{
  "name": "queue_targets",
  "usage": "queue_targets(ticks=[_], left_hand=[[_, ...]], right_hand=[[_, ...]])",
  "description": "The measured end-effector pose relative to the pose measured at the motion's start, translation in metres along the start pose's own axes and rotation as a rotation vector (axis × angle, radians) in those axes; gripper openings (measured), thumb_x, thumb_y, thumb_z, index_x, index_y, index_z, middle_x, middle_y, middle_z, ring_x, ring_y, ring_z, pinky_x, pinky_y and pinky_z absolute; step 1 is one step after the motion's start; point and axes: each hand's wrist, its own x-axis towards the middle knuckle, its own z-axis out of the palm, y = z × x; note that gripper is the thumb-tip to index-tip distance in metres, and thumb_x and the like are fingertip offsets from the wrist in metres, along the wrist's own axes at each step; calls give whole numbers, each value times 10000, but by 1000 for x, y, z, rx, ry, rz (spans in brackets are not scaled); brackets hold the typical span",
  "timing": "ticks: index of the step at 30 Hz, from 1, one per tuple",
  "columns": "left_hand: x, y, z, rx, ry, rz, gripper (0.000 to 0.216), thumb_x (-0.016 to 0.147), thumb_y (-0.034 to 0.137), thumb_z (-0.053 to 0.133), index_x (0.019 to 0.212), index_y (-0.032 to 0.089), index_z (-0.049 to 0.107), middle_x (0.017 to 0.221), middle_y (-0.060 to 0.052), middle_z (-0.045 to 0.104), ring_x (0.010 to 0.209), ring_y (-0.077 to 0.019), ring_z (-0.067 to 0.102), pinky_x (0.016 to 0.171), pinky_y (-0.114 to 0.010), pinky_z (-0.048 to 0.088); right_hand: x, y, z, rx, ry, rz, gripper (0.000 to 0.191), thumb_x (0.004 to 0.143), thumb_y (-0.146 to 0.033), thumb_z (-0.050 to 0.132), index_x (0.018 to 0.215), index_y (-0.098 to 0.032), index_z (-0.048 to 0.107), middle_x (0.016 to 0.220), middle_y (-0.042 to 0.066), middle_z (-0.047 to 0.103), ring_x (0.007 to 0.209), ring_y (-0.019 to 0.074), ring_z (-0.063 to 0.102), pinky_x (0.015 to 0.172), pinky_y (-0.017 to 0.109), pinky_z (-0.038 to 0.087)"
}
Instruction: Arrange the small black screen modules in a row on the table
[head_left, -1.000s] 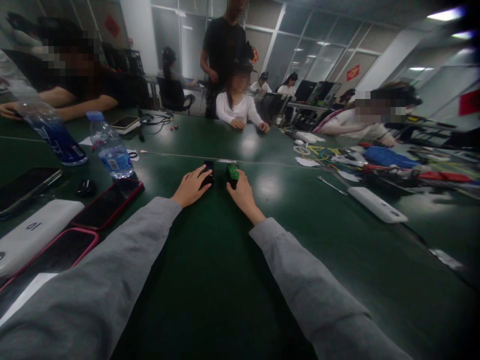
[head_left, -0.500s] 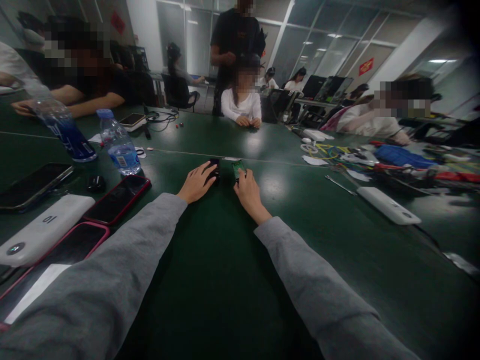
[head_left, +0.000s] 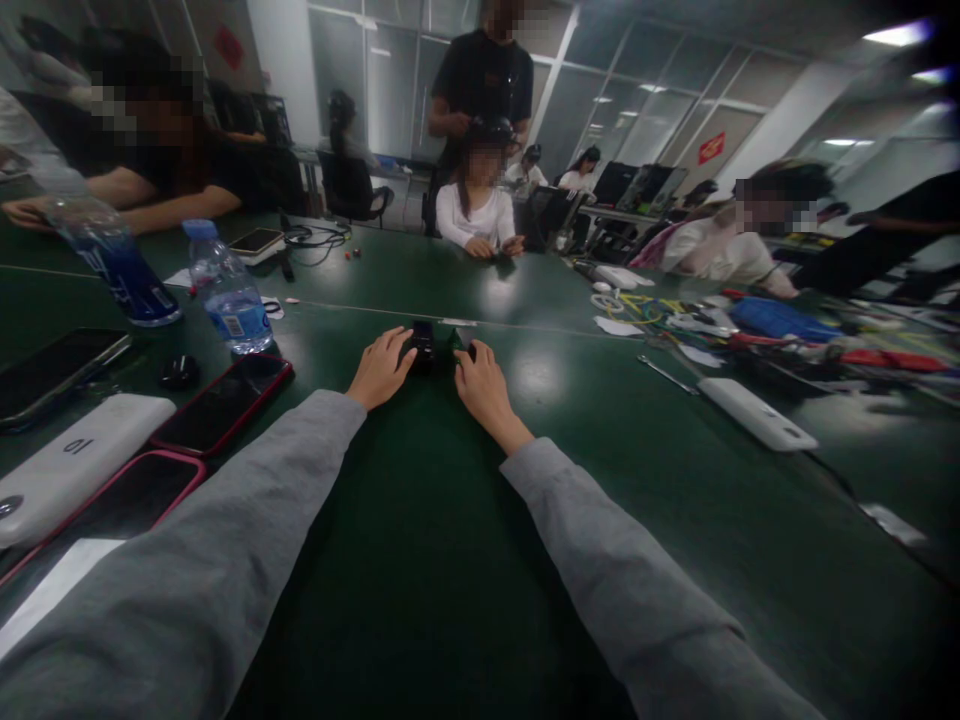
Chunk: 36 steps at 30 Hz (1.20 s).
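A small black box-shaped object [head_left: 423, 343] rests on the green table. Close by its left side is my left hand [head_left: 381, 368], fingers stretched out and a little apart; whether a fingertip touches the box I cannot tell. On the other side, my right hand [head_left: 481, 382] is closed on a small green circuit board [head_left: 455, 341]. The board is tilted up and shows only a narrow face, with its lower part hidden by my fingers. A small gap separates the board from the black box.
To the left are a water bottle [head_left: 229, 295], a blue-labelled bottle [head_left: 120, 265], a red-cased phone [head_left: 225, 403] and a white power bank [head_left: 82, 465]. At right lie a wrench [head_left: 667, 375], another white power bank [head_left: 757, 413] and tangled cables [head_left: 645, 308]. Several people sit around.
My left hand has slid left off the black box, leaving it uncovered. My right hand has turned the circuit board from face-up to tilted and brought it nearer the box.
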Motion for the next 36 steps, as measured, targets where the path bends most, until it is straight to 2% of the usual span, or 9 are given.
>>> queue_targets(ticks=[4,7,13,16,19,23,26,31,36], left_hand=[[0,1,-2,-6,-9,0,554,1102,497,314,1532,185,472,1580,-161,490,1472,-301,459,1193,-523,404],[0,1,-3,-9,-21,-8,559,1100,504,314,1536,188,464,1587,-163,483,1475,-310,456,1192,-540,404],[-1,2,-3,-19,-24,-16,560,1100,503,323,1538,183,463,1586,-167,484,1473,-312,456,1198,-540,398],[-2,3,-3,-17,-33,-13,547,1101,508,323,1525,201,478,1579,-157,492,1470,-313,458,1188,-551,405],[-2,4,-3,-11,-39,-4,530,1103,497,322,1506,202,499,1573,-154,499,1472,-311,455,1184,-549,407],[-1,5,-3,-12,-47,8,520,1106,470,319,1497,181,500,1549,-157,526,1453,-299,476,1180,-526,413],[-1,6,-3,-19,-55,14,512,1105,459,322,1495,179,501,1512,-151,563,1406,-292,522,1160,-504,434],[-2,6,-4,-24,-47,19,511,1107,467,316,1497,192,501,1495,-138,581,1385,-285,541,1151,-486,441],[-2,6,-3,-29,-71,1,527,1104,485,316,1504,191,494,1491,-144,585,1376,-294,552,1142,-493,451]], right_hand=[[0,5,3,53,74,30,499,992,-143,490,1491,-166,517,1472,224,442,1402,373,421,1100,590,486],[3,12,10,152,150,148,672,948,-251,613,1558,-102,375,1487,259,441,1416,400,421,1138,621,442],[7,22,14,331,66,319,588,902,-244,634,1431,-48,469,1249,232,656,1121,366,668,1015,546,549],[7,21,10,253,107,250,620,866,-147,610,1458,-51,456,1373,242,601,1255,360,607,1086,526,506],[6,17,6,62,115,130,676,818,-26,556,1485,-36,444,1516,253,486,1427,364,451,1210,553,368],[5,10,4,-72,75,93,657,854,26,462,1508,-34,429,1555,273,427,1472,382,380,1212,612,329],[5,6,3,-42,34,74,608,920,-28,475,1524,-29,409,1551,295,412,1471,410,370,1187,635,355],[3,9,5,15,28,71,664,952,-204,650,1541,-44,389,1527,299,419,1444,446,388,1158,648,401],[1,10,10,54,44,16,588,984,-282,627,1524,-121,459,1552,255,395,1429,431,419,1127,643,457]])
